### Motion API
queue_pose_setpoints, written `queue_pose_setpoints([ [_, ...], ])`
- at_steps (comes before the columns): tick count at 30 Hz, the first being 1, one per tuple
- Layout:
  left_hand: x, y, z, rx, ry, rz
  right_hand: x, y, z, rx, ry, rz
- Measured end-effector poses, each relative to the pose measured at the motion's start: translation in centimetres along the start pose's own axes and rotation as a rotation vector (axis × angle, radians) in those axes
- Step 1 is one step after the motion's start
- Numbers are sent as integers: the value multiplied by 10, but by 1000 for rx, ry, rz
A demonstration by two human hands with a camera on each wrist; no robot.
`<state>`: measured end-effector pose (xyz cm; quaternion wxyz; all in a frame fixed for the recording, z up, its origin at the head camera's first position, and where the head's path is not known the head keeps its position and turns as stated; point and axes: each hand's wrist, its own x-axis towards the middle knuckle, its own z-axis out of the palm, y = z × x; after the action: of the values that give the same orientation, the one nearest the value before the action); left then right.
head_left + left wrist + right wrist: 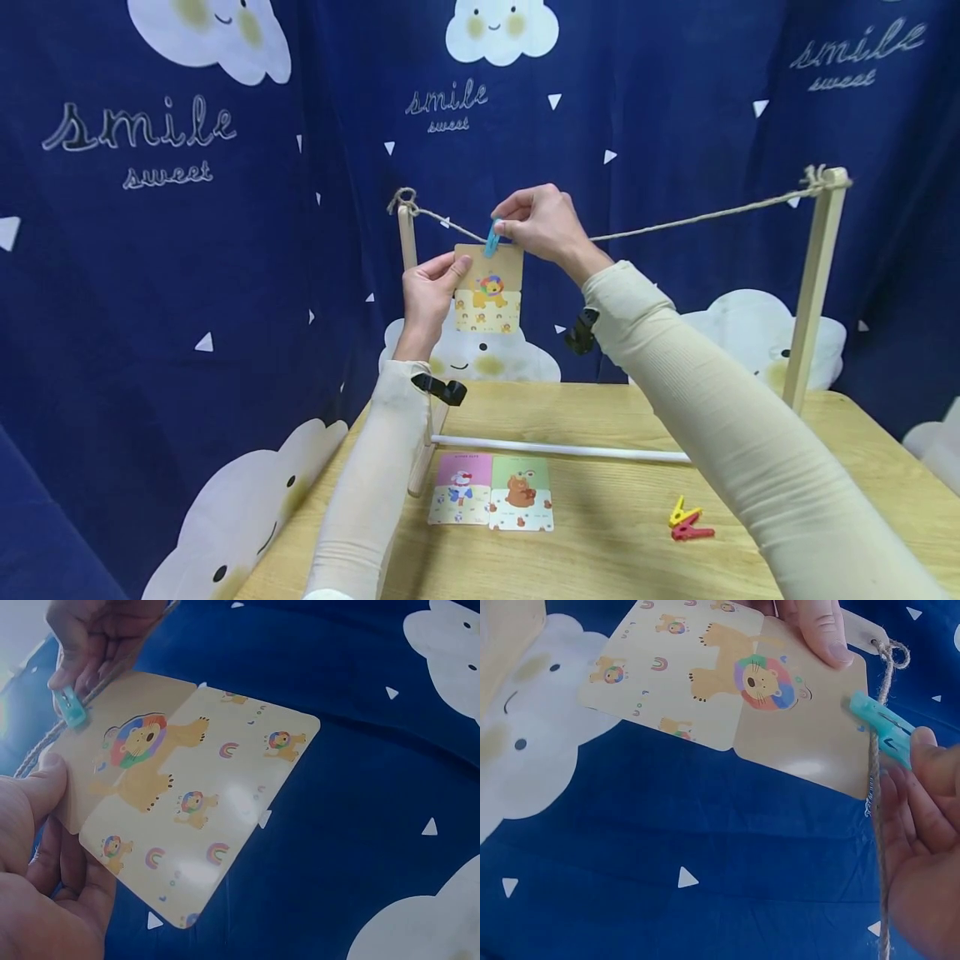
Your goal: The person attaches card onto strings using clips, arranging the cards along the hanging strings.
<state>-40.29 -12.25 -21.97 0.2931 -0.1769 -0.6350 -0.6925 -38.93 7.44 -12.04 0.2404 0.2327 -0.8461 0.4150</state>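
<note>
A person's two bare hands work near the centre of the head view, against a dark blue curtain (360, 100) printed with smiling clouds. The left hand (431, 300), just left of centre, pinches the left edge of a lion card (487, 293), its grip closed with the thumb on the front and fingers behind. The card hangs upright at the centre, tan above and pale yellow below, its top edge at a twine line (675, 222). The right hand (543, 218), above and to the right, has its grip pinching the handles of a light blue clothespin (492, 240), whose tip overlaps the card's top edge at the twine. The twine runs between a wooden post (407, 233) left of centre and a taller-looking post (813, 292) at the right. On the wooden worktop (600, 525), at lower centre, a pink-topped card (460, 492) and a green-topped bear card (521, 493) lie side by side, below a white rod (562, 448). At lower right, a yellow clothespin (681, 512) touches a red clothespin (692, 530).
</note>
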Motion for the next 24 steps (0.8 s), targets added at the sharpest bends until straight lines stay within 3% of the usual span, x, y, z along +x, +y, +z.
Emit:
queue_pose_setpoints([
  [24,-1,-1,4,17,-36,12,-3,4,-5,-9,-34,20],
])
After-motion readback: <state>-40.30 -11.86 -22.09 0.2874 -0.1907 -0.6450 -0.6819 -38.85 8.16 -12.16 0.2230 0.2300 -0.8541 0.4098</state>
